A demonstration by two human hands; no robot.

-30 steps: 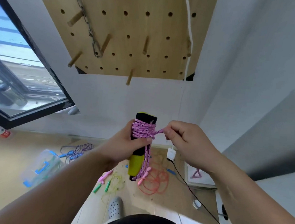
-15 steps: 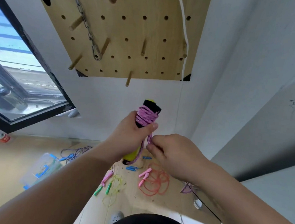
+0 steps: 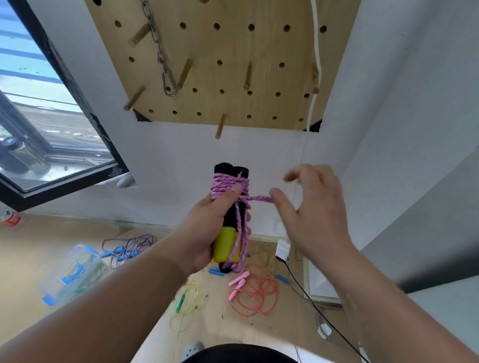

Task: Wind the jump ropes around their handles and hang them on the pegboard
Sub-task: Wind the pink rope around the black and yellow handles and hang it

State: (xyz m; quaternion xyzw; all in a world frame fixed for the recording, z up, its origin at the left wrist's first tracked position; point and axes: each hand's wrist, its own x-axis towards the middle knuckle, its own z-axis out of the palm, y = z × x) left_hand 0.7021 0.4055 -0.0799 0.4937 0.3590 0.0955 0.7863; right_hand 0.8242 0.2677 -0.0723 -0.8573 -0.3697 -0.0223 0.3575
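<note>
The left hand grips the pair of handles upright in front of the wall, below the pegboard. Its fingers are curled round the middle and the thumb presses on the lower turns of the pink jump rope, which is wound in a tight coil near the black top ends. From the coil a short rope end sticks out to the right, and a few strands hang down along the yellow part w/ a loop at the bottom. The right hand is open, fingers spread and a bit blurred; its thumb tip is at the rope end, touching or just beside, I cannot tell which, but it pinches nothing. As I judge it, the winding is nearly done and the end is prob. tucked in, so the next step is the hanging, e.g. on the free wooden peg at the board's lower edge. The bundle looks light; the handles are stiff w/ a soft, foam-like cover, so the middle is a good place to grip. The braided rope is soft and limp and can loosen if the thumb lifts from the coil, so better to hold over the turns and hook the hanging loop, not the short end. On the floor lie more ropes not yet wound: an orange rope, a green-yellow rope and a blue-purple rope, the last one beside a clear plastic box.
</note>
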